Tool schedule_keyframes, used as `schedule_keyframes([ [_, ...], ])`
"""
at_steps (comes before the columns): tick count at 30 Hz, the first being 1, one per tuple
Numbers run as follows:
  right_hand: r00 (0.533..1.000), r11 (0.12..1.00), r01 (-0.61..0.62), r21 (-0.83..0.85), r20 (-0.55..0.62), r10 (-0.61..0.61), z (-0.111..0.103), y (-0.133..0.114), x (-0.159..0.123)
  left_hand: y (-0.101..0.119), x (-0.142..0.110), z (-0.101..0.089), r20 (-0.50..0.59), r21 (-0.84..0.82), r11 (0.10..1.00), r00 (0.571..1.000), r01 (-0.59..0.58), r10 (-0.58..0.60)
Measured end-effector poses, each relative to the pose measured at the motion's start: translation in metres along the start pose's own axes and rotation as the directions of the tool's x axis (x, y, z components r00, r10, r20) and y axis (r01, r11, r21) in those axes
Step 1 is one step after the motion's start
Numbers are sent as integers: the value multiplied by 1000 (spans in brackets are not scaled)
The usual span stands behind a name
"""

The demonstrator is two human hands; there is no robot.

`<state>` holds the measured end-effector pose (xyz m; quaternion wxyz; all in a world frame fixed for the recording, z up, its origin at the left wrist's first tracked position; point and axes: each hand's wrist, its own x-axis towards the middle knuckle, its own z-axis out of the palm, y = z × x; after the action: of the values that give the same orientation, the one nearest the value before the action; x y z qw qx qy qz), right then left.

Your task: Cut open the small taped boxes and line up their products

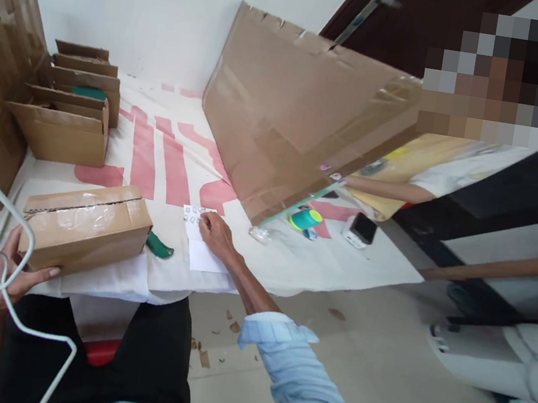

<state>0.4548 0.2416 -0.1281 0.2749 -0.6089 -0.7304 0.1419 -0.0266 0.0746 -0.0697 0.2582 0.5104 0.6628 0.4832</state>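
A taped cardboard box (99,220) lies at the table's near edge. My left hand (26,273) grips its near left corner, thumb along the lower front and fingers at the end. To the right of the box is a white sheet (205,256) with rows of small printed marks near its top. Over that upper part rests my right hand (216,233), its fingers curled and pinched down; anything between the fingertips is too small to make out. Between box and sheet lies a dark green curved object (160,246), partly hidden by the box.
Several open cardboard boxes (69,138) stand at the back left. A large cardboard panel (291,117) leans across the table, with another person's arm (389,189) beyond it. Nearby are a teal tape roll (305,218) and a white device (360,230). A white cable (30,240) loops before my left hand.
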Motion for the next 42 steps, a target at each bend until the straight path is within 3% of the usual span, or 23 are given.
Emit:
schedule_keyframes([
  [9,997,998,-61,16,-46,62,-6,-9,-1,24,-10,5,72,-240,971,997,-20,38],
  [15,994,998,-46,42,-96,50,-21,-23,-13,21,-12,9,44,-191,973,989,-134,145],
  [19,985,995,32,94,-174,-15,-29,-43,-26,33,-25,17,-40,-102,964,969,-246,243],
  [23,947,956,224,191,-275,-167,-37,-91,-35,47,-36,23,-99,23,924,919,-382,382],
  [29,832,817,529,230,-330,-446,-66,-208,-56,58,-44,26,-101,161,858,857,-487,505],
  [33,674,666,730,153,-325,-664,-84,-274,-70,65,-50,29,-110,211,830,832,-516,544],
  [37,530,533,845,33,-182,-828,-84,-314,-73,76,-57,35,-115,235,805,806,-546,580],
  [40,490,493,866,-83,-52,-870,-75,-329,-71,83,-62,39,-117,234,796,797,-558,593],
  [42,465,465,875,-135,-28,-885,-72,-333,-69,83,-61,39,-121,228,793,792,-565,598],
])
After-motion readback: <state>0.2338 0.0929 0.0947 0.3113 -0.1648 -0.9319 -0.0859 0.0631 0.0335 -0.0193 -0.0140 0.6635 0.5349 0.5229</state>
